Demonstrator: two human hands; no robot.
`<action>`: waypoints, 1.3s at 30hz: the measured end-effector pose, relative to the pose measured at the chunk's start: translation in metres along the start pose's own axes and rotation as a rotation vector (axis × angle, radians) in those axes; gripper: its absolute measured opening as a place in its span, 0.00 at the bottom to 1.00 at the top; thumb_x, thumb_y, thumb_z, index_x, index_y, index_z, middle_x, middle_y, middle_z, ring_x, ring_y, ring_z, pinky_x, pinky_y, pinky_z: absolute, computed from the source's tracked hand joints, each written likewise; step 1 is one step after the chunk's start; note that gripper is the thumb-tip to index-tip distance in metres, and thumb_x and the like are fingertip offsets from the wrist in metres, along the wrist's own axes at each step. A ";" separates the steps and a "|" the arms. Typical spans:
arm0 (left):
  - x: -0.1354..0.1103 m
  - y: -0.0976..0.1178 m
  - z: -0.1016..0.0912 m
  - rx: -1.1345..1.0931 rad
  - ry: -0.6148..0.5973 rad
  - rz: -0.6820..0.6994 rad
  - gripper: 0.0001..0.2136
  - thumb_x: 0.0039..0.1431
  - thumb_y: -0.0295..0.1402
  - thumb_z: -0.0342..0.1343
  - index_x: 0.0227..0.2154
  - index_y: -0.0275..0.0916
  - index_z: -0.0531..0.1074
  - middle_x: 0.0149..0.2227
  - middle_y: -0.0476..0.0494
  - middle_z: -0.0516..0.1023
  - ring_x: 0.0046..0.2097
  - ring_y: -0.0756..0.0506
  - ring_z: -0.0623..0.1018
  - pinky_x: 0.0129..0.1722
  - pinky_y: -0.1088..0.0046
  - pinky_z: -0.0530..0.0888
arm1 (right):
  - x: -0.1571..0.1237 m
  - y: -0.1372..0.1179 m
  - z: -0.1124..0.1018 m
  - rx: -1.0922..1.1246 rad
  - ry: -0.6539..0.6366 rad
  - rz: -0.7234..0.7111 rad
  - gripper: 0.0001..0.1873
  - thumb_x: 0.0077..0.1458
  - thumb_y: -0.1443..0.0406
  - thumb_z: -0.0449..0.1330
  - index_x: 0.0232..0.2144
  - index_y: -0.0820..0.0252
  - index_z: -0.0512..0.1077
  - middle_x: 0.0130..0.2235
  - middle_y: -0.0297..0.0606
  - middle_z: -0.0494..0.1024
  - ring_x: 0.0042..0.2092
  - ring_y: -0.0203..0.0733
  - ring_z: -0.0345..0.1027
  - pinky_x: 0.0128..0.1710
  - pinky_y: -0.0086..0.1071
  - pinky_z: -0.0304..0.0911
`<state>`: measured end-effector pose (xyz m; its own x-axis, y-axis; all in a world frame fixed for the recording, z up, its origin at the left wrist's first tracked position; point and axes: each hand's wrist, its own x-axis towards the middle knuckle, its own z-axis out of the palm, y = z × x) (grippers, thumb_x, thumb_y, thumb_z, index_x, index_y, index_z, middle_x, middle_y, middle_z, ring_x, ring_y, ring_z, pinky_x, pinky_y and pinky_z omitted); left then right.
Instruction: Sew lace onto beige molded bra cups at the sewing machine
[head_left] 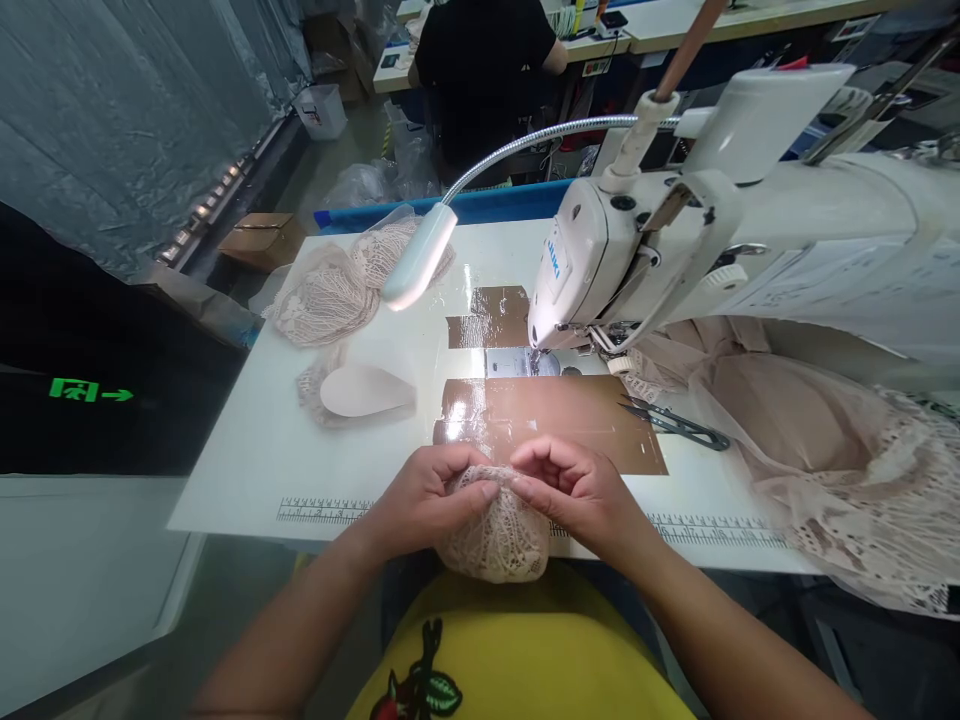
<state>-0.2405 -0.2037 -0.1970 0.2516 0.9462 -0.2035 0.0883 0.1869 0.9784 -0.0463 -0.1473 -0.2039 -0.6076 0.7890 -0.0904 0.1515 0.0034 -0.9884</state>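
A cup-shaped piece of beige lace (495, 545) hangs at the table's front edge, its upper rim pinched between both hands. My left hand (442, 497) is closed on the rim's left side, thumb on top. Close beside it, my right hand (581, 490) grips the right side with thumb and fingers. Just beyond the hands lies a brown taped sheet (555, 415). The white sewing machine (577, 260) stands behind that, its needle area over a metal plate (517, 362). Thread snips (679, 425) rest on the sheet's right edge.
At left on the white table (247, 440) lie a pale teardrop-shaped pad (364, 390) and lace cups (326, 295). A lamp (420, 258) on a bendable neck overhangs them. Beige lace fabric (795, 410) heaps at right. A person in black (484, 80) sits beyond.
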 end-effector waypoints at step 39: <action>0.089 0.025 -0.005 1.151 0.388 0.375 0.10 0.56 0.26 0.50 0.20 0.38 0.64 0.23 0.45 0.65 0.29 0.46 0.67 0.31 0.69 0.64 | 0.014 -0.016 -0.081 -0.389 0.175 -0.007 0.11 0.54 0.58 0.56 0.32 0.57 0.74 0.31 0.34 0.77 0.30 0.38 0.67 0.29 0.30 0.60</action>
<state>-0.2205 -0.1133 -0.1904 0.1624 0.9424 0.2924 0.9050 -0.2604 0.3365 0.0054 -0.0866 -0.1795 -0.4735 0.8803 -0.0285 0.4506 0.2143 -0.8666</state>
